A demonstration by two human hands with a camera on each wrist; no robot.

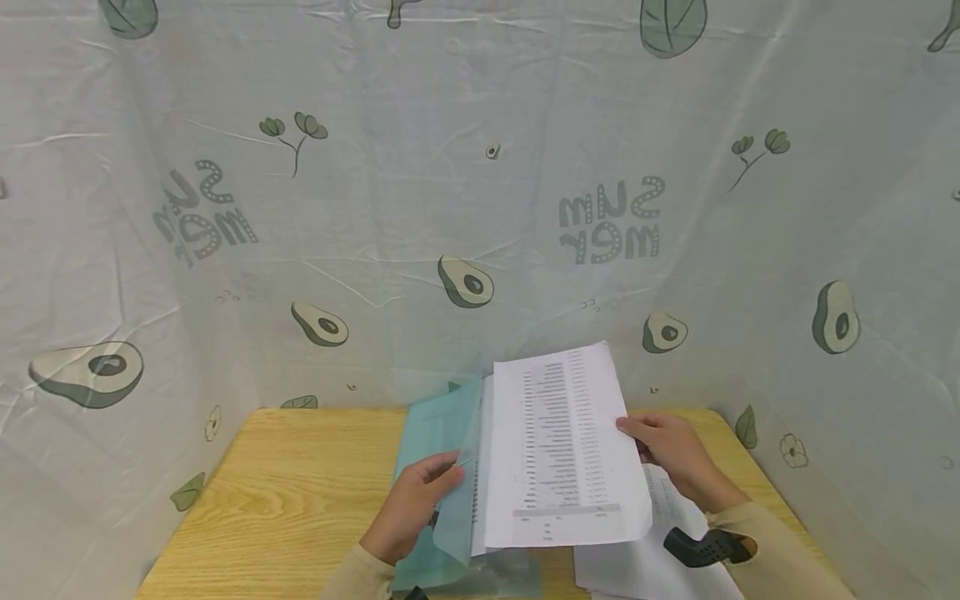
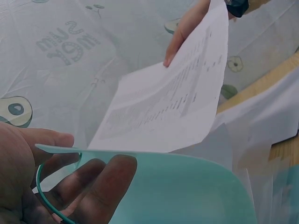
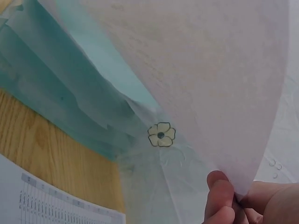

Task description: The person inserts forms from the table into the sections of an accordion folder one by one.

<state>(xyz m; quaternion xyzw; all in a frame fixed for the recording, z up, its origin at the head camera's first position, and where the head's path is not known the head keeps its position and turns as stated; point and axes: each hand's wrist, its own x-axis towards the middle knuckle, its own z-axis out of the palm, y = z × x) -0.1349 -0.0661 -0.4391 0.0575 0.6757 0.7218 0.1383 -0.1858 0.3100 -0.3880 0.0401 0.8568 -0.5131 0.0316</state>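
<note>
A printed white sheet of paper [image 1: 562, 450] stands raised and tilted over the table, its right edge pinched between thumb and fingers of my right hand [image 1: 671, 454]. The right wrist view shows that pinch at the edge of the paper [image 3: 224, 93]. My left hand [image 1: 416, 500] holds the edge of a translucent teal folder [image 1: 435, 433], which lies opened on the left of the sheet. In the left wrist view the folder's teal flap [image 2: 182, 186] bends between the thumb and fingers. The sheet's left edge overlaps the folder's inside.
More printed sheets [image 1: 622, 567] lie on the table under my right forearm. The wooden table [image 1: 300, 492] extends to the left. A pale curtain [image 1: 405, 200] with avocado prints hangs behind and at both sides. A black wrist device [image 1: 705, 547] sits on my right sleeve.
</note>
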